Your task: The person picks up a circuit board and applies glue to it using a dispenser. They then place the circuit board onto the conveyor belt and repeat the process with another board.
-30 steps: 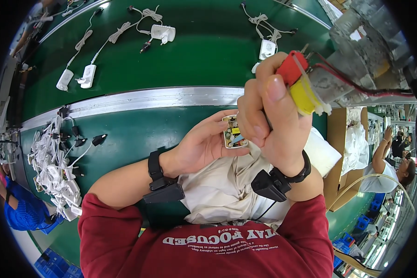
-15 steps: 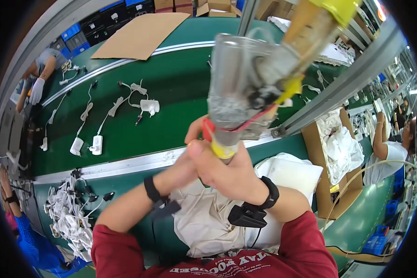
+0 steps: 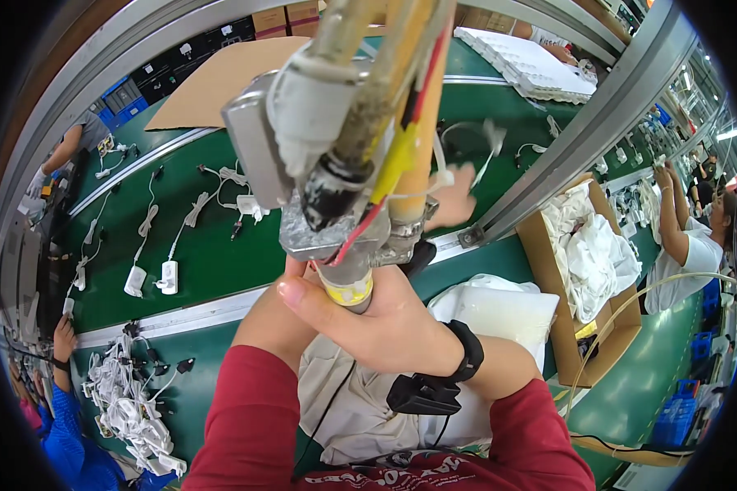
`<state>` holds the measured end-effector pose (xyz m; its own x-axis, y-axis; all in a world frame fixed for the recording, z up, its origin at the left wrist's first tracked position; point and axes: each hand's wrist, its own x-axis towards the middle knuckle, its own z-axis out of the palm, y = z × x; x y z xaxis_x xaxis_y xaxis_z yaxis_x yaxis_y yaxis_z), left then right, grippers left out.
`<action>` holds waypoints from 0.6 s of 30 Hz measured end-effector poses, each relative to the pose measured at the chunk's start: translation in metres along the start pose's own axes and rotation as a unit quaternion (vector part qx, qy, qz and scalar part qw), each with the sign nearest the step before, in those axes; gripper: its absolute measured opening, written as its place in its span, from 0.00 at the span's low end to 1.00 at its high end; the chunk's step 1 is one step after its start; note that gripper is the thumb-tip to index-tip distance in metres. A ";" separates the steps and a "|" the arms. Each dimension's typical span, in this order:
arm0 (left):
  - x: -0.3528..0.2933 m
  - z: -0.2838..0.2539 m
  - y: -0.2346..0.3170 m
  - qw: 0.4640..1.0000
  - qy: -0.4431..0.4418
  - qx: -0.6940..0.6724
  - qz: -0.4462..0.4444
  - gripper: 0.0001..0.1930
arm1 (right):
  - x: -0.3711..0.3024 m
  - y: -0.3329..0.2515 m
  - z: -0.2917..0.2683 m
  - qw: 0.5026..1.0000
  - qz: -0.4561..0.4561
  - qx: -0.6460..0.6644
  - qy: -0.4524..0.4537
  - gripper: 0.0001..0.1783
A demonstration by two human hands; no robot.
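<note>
A tool with a metal housing [image 3: 250, 139], bound with red and yellow tape, hangs in front of me. My right hand [image 3: 377, 323] is wrapped around its narrow lower end, just under the housing. My left forearm passes behind the tool, and my left hand [image 3: 454, 200] shows at its right side, over the green belt. The left fingers are smeared and partly hidden. Close to them is a blurred pale cable [image 3: 490, 151]; whether they touch it I cannot tell. Below my right hand lies a cream cloth [image 3: 348, 417].
White adapters with cables, one adapter [image 3: 168, 278] among them, lie on the green belt [image 3: 205, 286]. A tangled adapter pile [image 3: 131, 401] is at left. At right stand a metal post [image 3: 565, 151] and a carton [image 3: 540, 245] of white bags. Co-workers are on both sides.
The tool has swung left, with my right hand still around its lower end. My left hand has left the tool and gone right, behind it. A co-worker's hand at left has reached an adapter.
</note>
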<state>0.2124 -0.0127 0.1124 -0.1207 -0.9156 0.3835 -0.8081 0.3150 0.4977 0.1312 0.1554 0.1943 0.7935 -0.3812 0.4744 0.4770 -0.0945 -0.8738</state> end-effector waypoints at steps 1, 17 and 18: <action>0.000 0.014 0.005 0.995 -0.066 0.058 -0.052 0.17 | 0.001 0.003 -0.007 1.000 -0.008 -0.010 0.010 0.13; -0.074 -0.077 -0.022 0.993 -0.002 -0.012 -0.121 0.21 | 0.005 -0.003 0.001 0.998 0.050 0.035 0.035 0.09; -0.088 -0.091 -0.030 0.988 0.007 -0.088 -0.126 0.21 | 0.006 -0.003 0.002 0.997 0.054 0.041 0.030 0.08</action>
<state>0.2996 0.0816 0.1346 0.0804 -0.9671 0.2413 -0.6986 0.1180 0.7057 0.1352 0.1548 0.1997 0.8192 -0.4391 0.3689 0.4211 0.0239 -0.9067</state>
